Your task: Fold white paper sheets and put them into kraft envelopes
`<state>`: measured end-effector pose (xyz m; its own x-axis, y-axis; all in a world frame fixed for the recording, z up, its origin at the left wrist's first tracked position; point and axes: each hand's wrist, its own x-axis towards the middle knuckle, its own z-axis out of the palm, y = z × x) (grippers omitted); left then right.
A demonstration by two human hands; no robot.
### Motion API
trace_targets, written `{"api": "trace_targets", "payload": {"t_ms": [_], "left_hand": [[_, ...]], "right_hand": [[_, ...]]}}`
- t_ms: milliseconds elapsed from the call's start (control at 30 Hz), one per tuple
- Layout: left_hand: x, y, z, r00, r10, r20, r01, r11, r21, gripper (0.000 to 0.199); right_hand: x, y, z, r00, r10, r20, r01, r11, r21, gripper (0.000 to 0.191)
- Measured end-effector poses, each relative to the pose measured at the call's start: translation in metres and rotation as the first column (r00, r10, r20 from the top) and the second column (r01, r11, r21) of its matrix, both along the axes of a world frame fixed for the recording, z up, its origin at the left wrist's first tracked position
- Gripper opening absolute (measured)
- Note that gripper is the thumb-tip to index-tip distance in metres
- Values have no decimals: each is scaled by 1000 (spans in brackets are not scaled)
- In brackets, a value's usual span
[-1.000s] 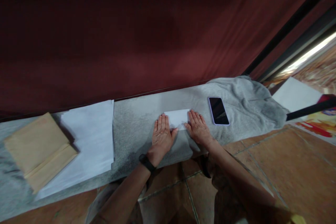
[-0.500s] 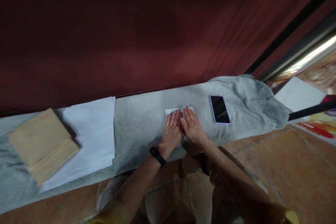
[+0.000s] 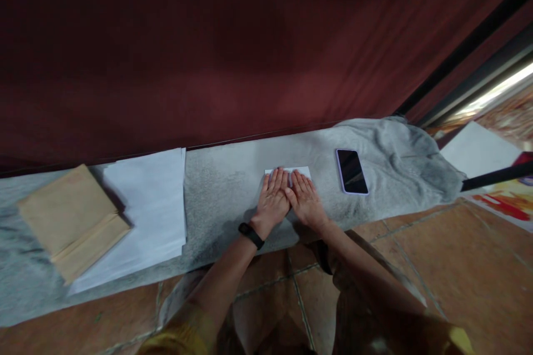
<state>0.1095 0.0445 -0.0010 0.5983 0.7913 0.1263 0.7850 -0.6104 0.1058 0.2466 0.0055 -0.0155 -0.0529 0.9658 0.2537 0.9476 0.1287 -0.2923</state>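
Note:
A small piece of white paper (image 3: pixel 295 170) lies on the grey cloth (image 3: pixel 225 188), mostly hidden under my two hands. My left hand (image 3: pixel 272 199) rests flat on its left part, fingers stretched out and pointing away from me; a black band circles that wrist. Flat on the right part is my right hand (image 3: pixel 307 201), its fingers extended and its thumb touching or overlapping the left hand. Whether the paper is folded beneath the palms I cannot tell. To the right of my hands lies a phone (image 3: pixel 352 172) with a dark screen and a lilac edge.
On the left, a stack of white sheets (image 3: pixel 156 205) lies partly under a brown paper envelope or folder (image 3: pixel 69 213). A dark red wall of fabric (image 3: pixel 233 66) rises behind the cloth. A black bar (image 3: pixel 495 176) and a white sheet (image 3: pixel 478 150) are at the right.
My left hand's fingers have slid slightly forward, up to the paper's far edge. My right hand's fingertips have drawn back a little from that edge. The view has shifted slightly.

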Motion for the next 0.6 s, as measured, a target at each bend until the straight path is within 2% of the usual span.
{"api": "trace_targets", "payload": {"t_ms": [333,600], "left_hand": [[-9,5,-4,987,157,30,-157,988,-8,62],[-20,3,0,972,234,16,-234,972,1,63]], "right_hand": [[16,-1,-4,995,-53,89,48,997,57,65],[29,-4,0,989,-90,114,88,996,22,66]]}}
